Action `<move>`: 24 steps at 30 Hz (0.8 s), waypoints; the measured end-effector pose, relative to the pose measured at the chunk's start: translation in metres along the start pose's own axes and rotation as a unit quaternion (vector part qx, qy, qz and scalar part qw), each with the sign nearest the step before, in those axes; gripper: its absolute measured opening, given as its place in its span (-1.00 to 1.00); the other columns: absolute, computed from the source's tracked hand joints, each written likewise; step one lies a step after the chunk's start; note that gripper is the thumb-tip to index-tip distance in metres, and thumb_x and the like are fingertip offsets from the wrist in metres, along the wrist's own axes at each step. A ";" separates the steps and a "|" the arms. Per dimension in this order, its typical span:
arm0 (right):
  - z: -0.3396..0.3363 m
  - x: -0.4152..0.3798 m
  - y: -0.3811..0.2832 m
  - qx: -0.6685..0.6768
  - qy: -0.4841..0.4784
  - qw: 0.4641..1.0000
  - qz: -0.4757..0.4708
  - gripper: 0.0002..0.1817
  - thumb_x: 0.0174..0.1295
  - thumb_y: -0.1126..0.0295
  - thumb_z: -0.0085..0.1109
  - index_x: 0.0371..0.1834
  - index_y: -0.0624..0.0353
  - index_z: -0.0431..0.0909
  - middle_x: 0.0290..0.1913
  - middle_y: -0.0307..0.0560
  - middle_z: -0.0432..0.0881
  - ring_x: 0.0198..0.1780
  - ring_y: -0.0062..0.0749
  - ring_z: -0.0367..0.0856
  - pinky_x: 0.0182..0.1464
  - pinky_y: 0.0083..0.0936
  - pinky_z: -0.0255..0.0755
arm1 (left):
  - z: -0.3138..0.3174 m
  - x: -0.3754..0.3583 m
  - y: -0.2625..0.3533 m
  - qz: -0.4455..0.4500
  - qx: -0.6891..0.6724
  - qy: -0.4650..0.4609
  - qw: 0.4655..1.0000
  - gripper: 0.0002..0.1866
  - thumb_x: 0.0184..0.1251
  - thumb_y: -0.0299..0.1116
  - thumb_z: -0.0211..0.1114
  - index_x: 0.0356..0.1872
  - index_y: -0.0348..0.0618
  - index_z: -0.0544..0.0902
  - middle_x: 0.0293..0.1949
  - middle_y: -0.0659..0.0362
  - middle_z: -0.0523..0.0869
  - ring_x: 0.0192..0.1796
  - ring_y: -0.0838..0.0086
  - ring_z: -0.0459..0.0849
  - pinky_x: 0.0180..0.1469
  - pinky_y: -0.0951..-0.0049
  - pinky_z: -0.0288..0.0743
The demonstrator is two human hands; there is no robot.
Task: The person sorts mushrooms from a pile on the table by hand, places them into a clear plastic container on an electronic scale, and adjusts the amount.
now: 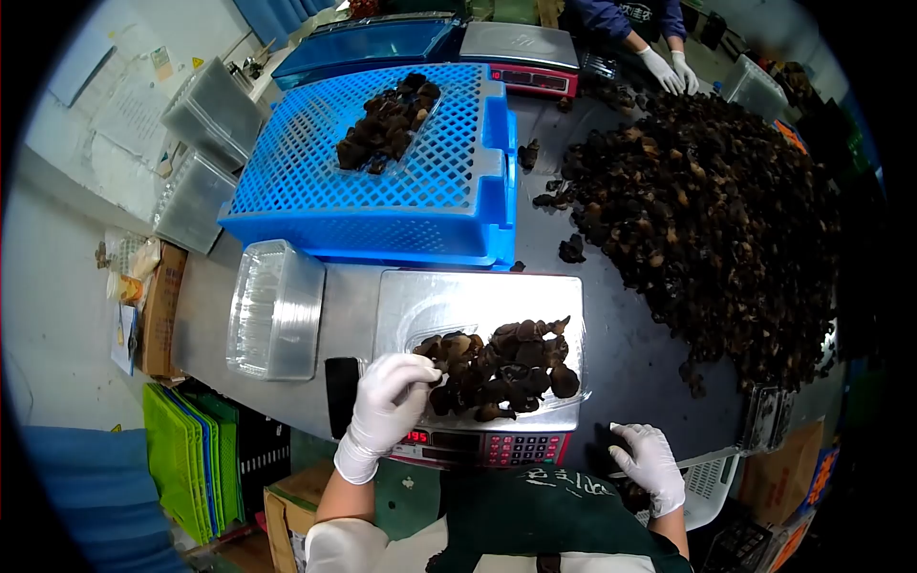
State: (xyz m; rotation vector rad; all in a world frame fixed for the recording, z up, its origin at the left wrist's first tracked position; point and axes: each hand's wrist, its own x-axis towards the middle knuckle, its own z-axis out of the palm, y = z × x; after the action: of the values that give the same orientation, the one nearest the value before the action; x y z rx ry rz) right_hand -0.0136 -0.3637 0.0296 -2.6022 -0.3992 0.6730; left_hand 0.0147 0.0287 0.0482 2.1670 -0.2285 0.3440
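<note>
A clear plastic tray of dark wood ear mushrooms rests on a red-and-silver digital scale. My left hand, in a white glove, is at the tray's left end. Its fingers are curled together beside the mushrooms; what they pinch, if anything, is too small to make out. Lower right, at the table's front edge, is my right hand, also gloved. Its fingers are loosely bent, with the thumb apart, and nothing shows in them. A large heap of wood ear mushrooms covers the table's right side.
Blue crates behind the scale carry another filled tray. Stacked clear trays stand at left. Across the table, a co-worker's gloved hands touch the heap, near a second scale. Green crates are lower left.
</note>
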 end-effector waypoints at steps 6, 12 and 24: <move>0.001 0.003 -0.003 0.014 0.002 1.000 -0.010 -0.58 0.17 0.26 0.20 0.06 0.26 0.57 -0.08 0.11 0.65 -0.01 0.02 0.54 0.12 -0.22 0.33 | -0.017 -0.013 -0.015 -0.079 0.015 0.111 0.991 -0.87 0.13 -0.72 0.22 -0.34 -0.28 0.61 -0.29 0.07 0.67 -0.23 0.33 0.67 -0.12 0.45 0.53; -0.002 0.010 -0.010 0.009 0.022 0.999 -0.024 -0.61 0.13 0.32 0.22 0.02 0.26 0.59 -0.13 0.10 0.65 -0.03 -0.01 0.56 0.12 -0.25 0.34 | -0.022 -0.007 -0.019 -0.071 0.046 0.118 0.989 -0.89 0.18 -0.64 0.22 -0.28 -0.29 0.64 -0.26 0.04 0.68 -0.22 0.29 0.68 -0.14 0.43 0.54; 0.002 0.054 -0.045 0.126 0.203 0.969 -0.057 -0.48 0.11 0.42 0.26 0.18 0.31 0.45 0.10 0.17 0.58 0.11 0.03 0.59 0.14 -0.30 0.48 | 0.039 0.015 -0.027 0.068 0.146 -0.059 0.985 -0.60 0.14 -0.32 0.36 0.01 -0.24 0.62 -0.04 0.02 0.69 0.14 0.08 0.55 0.27 0.08 0.30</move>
State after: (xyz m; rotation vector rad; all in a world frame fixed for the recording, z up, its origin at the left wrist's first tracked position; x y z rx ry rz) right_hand 0.0235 -0.3037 0.0271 -2.3711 -0.3061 0.1306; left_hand 0.0428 0.0115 0.0105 2.4710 -0.4162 0.3445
